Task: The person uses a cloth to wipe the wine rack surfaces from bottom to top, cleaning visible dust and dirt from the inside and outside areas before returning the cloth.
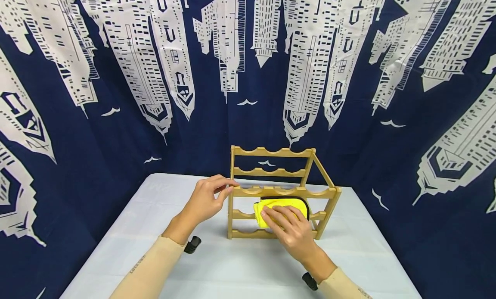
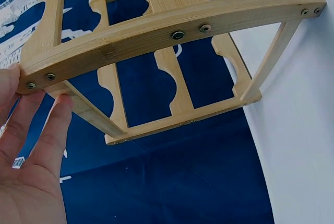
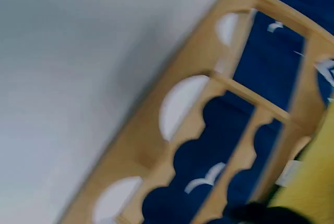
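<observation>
A light wooden rack (image 1: 283, 191) with scalloped crossbars stands on the table. My left hand (image 1: 207, 197) pinches its near upper left corner; in the left wrist view the thumb and fingers (image 2: 49, 135) lie on either side of the wooden end. My right hand (image 1: 292, 232) holds a folded yellow cloth (image 1: 284, 203) with black edging at the rack's front, just below the top front bar. In the right wrist view the cloth (image 3: 313, 182) shows blurred at the right edge and the hand is out of sight.
A white-covered table (image 1: 240, 273) lies under the rack. Behind it hangs a dark blue curtain (image 1: 209, 139) printed with white buildings and birds. Black straps, one at the left wrist (image 1: 192, 244) and one at the right wrist (image 1: 309, 281), stick out below the sleeves.
</observation>
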Demonstrator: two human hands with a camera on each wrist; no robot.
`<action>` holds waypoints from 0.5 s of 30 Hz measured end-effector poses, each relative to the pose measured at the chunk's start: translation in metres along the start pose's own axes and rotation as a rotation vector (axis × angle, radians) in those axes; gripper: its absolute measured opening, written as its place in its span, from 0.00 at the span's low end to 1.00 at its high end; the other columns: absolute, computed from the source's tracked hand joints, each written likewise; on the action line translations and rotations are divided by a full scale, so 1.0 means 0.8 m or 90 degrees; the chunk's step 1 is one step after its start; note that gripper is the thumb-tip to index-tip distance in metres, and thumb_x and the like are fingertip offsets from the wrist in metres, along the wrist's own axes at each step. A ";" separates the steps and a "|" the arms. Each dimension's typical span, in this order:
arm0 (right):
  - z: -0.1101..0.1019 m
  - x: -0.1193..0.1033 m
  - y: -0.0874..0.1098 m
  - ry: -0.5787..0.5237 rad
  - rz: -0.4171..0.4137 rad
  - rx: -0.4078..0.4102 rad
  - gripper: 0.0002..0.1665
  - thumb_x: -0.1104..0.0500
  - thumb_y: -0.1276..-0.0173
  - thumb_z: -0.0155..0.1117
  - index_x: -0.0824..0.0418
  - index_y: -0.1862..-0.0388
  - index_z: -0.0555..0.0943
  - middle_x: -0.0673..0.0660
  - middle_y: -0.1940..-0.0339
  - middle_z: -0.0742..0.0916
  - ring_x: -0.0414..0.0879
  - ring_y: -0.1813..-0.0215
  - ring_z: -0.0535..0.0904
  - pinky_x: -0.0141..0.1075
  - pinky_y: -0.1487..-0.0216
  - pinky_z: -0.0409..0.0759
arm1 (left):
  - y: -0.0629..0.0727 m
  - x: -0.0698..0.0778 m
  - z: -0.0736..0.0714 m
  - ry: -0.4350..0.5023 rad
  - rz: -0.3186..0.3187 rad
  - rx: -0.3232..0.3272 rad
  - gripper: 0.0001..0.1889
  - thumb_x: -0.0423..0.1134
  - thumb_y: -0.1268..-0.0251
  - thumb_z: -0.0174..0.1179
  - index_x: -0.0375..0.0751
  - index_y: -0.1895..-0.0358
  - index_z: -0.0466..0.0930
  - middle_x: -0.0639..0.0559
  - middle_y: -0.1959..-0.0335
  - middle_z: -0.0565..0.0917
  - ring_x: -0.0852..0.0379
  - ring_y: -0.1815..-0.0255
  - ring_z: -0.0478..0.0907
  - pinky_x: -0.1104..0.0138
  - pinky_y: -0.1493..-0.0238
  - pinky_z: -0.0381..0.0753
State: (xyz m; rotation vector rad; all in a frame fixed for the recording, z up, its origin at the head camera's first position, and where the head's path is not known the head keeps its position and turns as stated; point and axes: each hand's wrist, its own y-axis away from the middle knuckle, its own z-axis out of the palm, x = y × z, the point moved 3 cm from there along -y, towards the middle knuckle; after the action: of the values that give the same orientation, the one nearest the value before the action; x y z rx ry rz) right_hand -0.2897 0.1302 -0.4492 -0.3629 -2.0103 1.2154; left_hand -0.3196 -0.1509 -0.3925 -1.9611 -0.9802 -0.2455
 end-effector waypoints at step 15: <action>0.077 -0.024 -0.004 -0.085 0.153 -0.175 0.29 0.61 0.36 0.91 0.55 0.35 0.95 0.51 0.42 0.99 0.51 0.43 0.95 0.46 0.40 0.93 | 0.000 -0.002 0.002 -0.006 0.027 0.021 0.09 0.29 0.18 0.72 0.43 0.44 0.97 0.50 0.53 0.96 0.49 0.47 0.96 0.52 0.40 0.98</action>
State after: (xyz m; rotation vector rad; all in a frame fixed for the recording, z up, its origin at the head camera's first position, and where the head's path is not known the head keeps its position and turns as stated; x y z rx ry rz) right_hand -0.3204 0.0786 -0.4721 -0.6915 -2.3082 1.1303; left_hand -0.3211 -0.1504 -0.3940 -1.9531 -0.9422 -0.1946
